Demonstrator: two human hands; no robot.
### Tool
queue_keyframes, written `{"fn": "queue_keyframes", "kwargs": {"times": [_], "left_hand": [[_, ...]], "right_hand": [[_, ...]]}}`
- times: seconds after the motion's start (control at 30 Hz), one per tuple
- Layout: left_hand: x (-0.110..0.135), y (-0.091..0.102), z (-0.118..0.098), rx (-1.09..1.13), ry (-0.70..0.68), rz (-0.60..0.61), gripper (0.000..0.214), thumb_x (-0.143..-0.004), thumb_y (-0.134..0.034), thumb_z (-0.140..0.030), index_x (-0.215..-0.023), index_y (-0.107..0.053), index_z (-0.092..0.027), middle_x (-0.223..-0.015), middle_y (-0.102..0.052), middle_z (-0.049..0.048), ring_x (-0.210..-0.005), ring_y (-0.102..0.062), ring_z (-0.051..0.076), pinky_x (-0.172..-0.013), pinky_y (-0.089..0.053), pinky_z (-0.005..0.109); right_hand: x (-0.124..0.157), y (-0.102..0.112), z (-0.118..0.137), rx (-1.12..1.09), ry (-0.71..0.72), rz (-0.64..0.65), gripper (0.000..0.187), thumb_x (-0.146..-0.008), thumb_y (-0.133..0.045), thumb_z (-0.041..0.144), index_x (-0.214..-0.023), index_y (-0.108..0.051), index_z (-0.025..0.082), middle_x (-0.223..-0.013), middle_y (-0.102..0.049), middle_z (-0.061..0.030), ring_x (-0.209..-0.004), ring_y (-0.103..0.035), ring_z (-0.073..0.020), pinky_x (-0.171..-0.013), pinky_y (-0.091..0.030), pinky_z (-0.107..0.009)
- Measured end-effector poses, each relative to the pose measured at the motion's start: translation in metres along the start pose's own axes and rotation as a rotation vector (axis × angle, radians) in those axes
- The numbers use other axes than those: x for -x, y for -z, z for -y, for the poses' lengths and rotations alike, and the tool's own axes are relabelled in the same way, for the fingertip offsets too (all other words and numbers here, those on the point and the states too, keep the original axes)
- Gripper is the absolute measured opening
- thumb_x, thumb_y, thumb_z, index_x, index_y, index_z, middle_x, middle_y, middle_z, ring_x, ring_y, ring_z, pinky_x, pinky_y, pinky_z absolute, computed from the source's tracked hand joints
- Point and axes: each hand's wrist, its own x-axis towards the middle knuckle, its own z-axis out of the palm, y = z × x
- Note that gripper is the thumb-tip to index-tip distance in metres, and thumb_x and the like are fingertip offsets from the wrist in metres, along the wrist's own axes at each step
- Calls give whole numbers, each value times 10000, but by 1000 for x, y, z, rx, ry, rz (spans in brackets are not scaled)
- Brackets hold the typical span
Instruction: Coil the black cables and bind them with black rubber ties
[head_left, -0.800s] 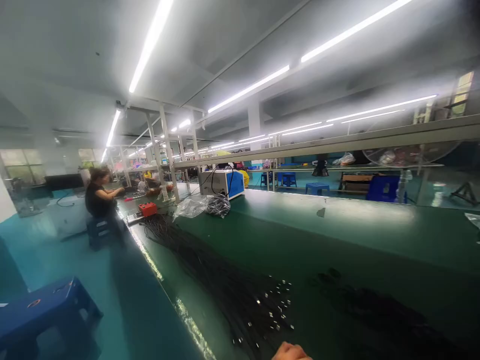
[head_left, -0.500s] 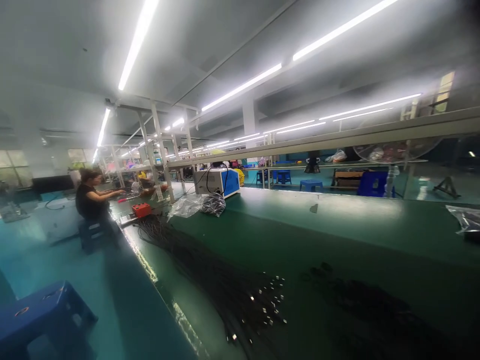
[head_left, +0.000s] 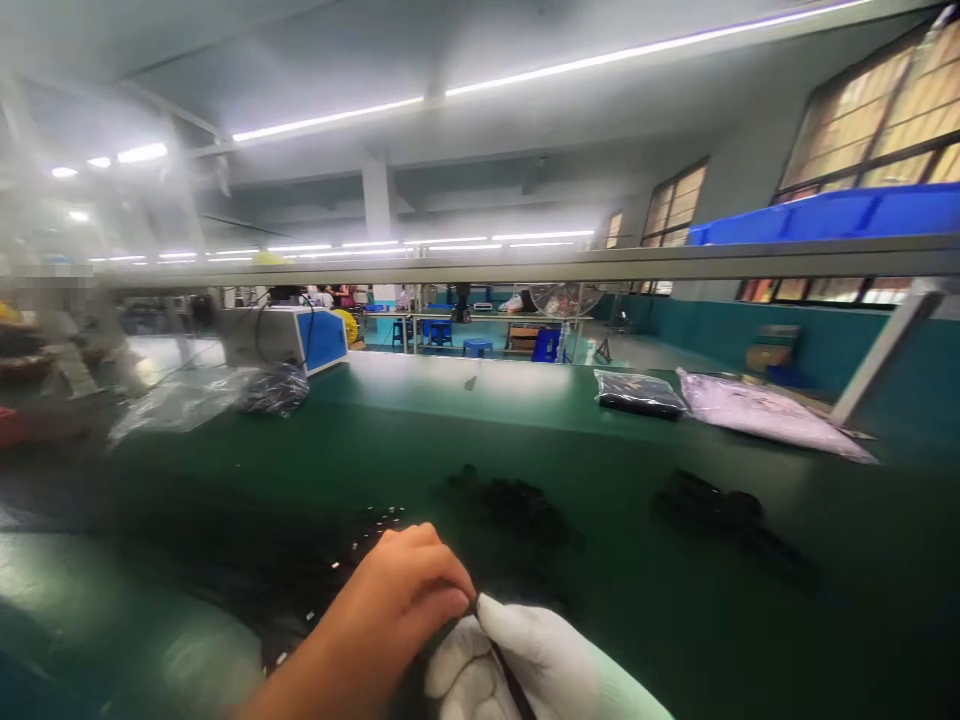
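My bare left hand (head_left: 405, 590) is closed, its thumb and fingers pinched at the upper end of a black cable (head_left: 516, 688). Wrapped round the same cable is my right hand (head_left: 536, 645), in a white glove, meeting the left at the fingertips. Whatever the pinch covers is hidden. Left of my hands a bundle of black cables (head_left: 247, 560) with small shiny ends lies along the green table (head_left: 420, 420). Beyond my hands sits a dark heap (head_left: 525, 505), too dim to make out, and more black parts (head_left: 720, 505) lie to the right.
A blue and grey machine (head_left: 322, 338) stands at the back left beside clear plastic bags (head_left: 187, 395). Bagged black goods (head_left: 637, 392) and a pale plastic package (head_left: 765, 412) lie at the back right. A shelf rail (head_left: 465, 270) crosses above the table, with a blue bin (head_left: 832, 215) on it.
The view has swung to the right, bringing the windows and the packages at the right into sight. Both my hands have come into view, holding the black cable.
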Motion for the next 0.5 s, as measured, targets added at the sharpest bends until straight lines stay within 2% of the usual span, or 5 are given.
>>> {"fn": "queue_keyframes", "kwargs": {"times": [0.1, 0.2, 0.3, 0.37, 0.5], "left_hand": [[-11, 4, 8, 167, -10, 128, 152, -824, -563, -160, -782, -694, -225, -801, -568, -20, -790, -533, 133, -740, -369, 245], [-20, 4, 20, 256, -52, 163, 143, -826, -563, -178, -804, -699, -216, -818, -539, -12, -798, -515, 136, -733, -375, 242], [-26, -1, 29, 312, -92, 163, 131, -818, -573, -184, -800, -700, -213, -818, -530, -5, -800, -506, 140, -743, -379, 244], [-28, -8, 30, 316, -105, 140, 133, -820, -569, -187, -799, -698, -213, -817, -539, 0, -802, -507, 143, -761, -379, 249], [-28, -26, 32, 276, -105, 36, 164, -859, -525, -232, -830, -685, -211, -825, -568, 13, -803, -527, 152, -762, -404, 249]], "right_hand": [[-6, 1, -15, -270, -71, 130, 663, -849, -369, 691, -881, -625, 80, -678, -611, -82, -618, -564, -157, -562, -415, -235], [-8, 2, -20, -408, -80, 220, 565, -818, -451, 611, -743, -611, 74, -584, -557, -51, -551, -521, -122, -507, -387, -190], [-11, 5, -16, -354, -67, 257, 271, -693, -569, 327, -627, -596, 65, -528, -507, -21, -447, -430, -68, -414, -315, -149], [-14, 6, -13, -216, -92, 229, 159, -604, -561, 192, -635, -620, 47, -561, -536, -32, -464, -456, -72, -421, -328, -154], [-13, 8, -11, -177, -3, 177, 263, -666, -635, 298, -666, -639, 35, -577, -563, -36, -526, -497, -87, -507, -348, -181]]}}
